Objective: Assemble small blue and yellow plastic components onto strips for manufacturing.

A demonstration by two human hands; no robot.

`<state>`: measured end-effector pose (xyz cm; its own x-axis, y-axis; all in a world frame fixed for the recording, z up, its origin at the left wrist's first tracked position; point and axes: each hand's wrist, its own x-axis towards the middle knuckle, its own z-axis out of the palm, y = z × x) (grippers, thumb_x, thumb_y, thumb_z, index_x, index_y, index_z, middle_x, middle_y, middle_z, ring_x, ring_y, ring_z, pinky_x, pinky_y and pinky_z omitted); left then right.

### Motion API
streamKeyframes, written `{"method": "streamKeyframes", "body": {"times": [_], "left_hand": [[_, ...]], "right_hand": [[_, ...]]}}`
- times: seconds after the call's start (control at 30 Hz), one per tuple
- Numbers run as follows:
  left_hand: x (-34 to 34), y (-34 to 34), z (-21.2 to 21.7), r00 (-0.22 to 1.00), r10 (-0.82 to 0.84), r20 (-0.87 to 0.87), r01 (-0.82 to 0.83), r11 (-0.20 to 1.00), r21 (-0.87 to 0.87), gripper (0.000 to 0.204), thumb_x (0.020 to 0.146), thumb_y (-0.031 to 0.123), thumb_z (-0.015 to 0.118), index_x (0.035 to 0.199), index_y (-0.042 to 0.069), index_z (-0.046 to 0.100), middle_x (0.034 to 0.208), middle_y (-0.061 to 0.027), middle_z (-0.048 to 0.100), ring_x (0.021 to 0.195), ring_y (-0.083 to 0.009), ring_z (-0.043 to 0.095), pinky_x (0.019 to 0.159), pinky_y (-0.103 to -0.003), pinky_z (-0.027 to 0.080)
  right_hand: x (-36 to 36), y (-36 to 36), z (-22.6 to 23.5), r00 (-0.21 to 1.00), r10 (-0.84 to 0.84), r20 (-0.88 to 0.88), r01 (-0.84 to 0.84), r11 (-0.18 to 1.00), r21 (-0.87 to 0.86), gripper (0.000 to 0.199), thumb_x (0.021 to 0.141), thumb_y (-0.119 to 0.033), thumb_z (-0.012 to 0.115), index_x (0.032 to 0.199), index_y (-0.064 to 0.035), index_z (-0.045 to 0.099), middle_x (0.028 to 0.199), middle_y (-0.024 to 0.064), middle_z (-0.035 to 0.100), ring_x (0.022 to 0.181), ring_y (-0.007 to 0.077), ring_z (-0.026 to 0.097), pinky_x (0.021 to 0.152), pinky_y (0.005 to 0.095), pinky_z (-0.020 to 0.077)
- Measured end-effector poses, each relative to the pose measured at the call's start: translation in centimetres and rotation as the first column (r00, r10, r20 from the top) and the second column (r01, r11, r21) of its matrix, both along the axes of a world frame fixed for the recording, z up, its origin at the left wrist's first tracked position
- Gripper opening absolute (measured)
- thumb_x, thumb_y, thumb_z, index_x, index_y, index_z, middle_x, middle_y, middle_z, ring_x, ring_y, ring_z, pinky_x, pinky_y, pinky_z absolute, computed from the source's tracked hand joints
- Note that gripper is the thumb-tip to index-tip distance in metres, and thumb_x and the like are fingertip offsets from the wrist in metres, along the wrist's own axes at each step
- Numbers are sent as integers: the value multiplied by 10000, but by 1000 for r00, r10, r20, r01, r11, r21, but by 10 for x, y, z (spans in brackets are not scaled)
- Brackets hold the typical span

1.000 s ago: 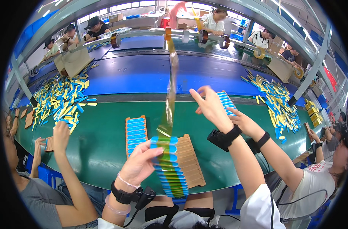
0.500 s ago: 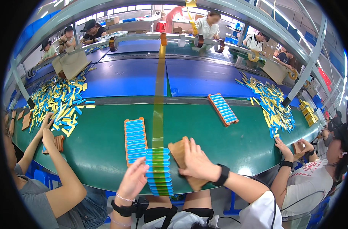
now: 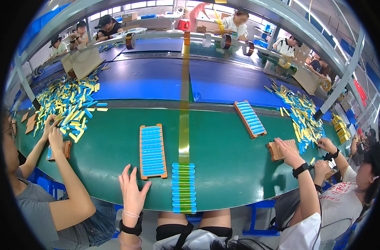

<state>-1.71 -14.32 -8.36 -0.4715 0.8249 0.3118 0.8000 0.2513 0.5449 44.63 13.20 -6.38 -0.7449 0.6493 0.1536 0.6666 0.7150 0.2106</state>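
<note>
Blue strips (image 3: 183, 187) under yellow tape (image 3: 184, 108), orange tray (image 3: 151, 151), green belt (image 3: 231, 162).

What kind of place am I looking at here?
Probably a factory assembly line: seated workers line a long green conveyor belt, with heaps of blue and yellow strips and orange trays of blue pieces.

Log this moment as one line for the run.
left hand: flat on green belt, beside orange tray of blue strips | right hand: on brown tray | taped strip row: untouched

I am looking at a factory assembly line: seated workers along a green conveyor belt (image 3: 115, 154), tape rolls (image 3: 226, 41) overhead, heaps of yellow-blue strips (image 3: 67, 102).
</note>
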Motion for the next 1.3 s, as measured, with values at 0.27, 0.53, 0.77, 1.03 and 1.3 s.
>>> {"method": "streamKeyframes", "body": {"times": [0.27, 0.53, 0.77, 1.03, 1.3], "left_hand": [[-10, 5, 0, 998, -56, -19, 57, 998, 12, 460, 692, 90, 670, 1097, -21, 482, 1186, -134, 418, 1001, -291, 401, 840, -361, 379], [-1, 9, -3, 998, -64, 7, 63, 993, 98, 399, 699, 35, 640, 1069, -33, 507, 1171, -154, 461, 965, -296, 434, 829, -369, 386], [45, -2, 1, 997, -61, 57, 55, 993, 105, 446, 672, 11, 633, 1098, -28, 505, 1159, -131, 493, 932, -282, 443, 826, -346, 381], [71, -7, -4, 997, -74, 20, 73, 996, 53, 502, 665, 35, 643, 1133, -24, 471, 1226, -151, 437, 947, -298, 413, 846, -360, 363], [79, -7, -2, 972, -193, 132, 184, 980, 82, 558, 658, 30, 642, 1167, -62, 433, 1216, -157, 448, 926, -290, 424, 833, -346, 376]], "right_hand": [[-225, -90, 20, 929, 20, -370, -147, 937, -318, 334, 795, -320, 548, 807, 14, 551, 853, 165, 511, 789, 315, 535, 685, 386, 454], [-282, -104, 13, 841, -455, -294, -210, 226, -951, 298, 814, -296, 579, 775, -1, 606, 766, 61, 582, 653, 112, 540, 594, 246, 435], [-242, -130, 30, 288, -872, -396, -753, 49, -656, 149, 826, -103, 559, 882, 27, 605, 852, 58, 606, 781, 88, 545, 709, 215, 428], [-209, -187, 21, 255, -825, -505, -697, 205, -687, 103, 798, -48, 587, 874, 18, 603, 812, 27, 596, 747, 62, 524, 662, 196, 422], [-163, -273, -27, 363, -860, -360, -619, 66, -783, 113, 790, -25, 602, 886, 32, 582, 824, 3, 557, 691, 39, 513, 592, 166, 411]]}}
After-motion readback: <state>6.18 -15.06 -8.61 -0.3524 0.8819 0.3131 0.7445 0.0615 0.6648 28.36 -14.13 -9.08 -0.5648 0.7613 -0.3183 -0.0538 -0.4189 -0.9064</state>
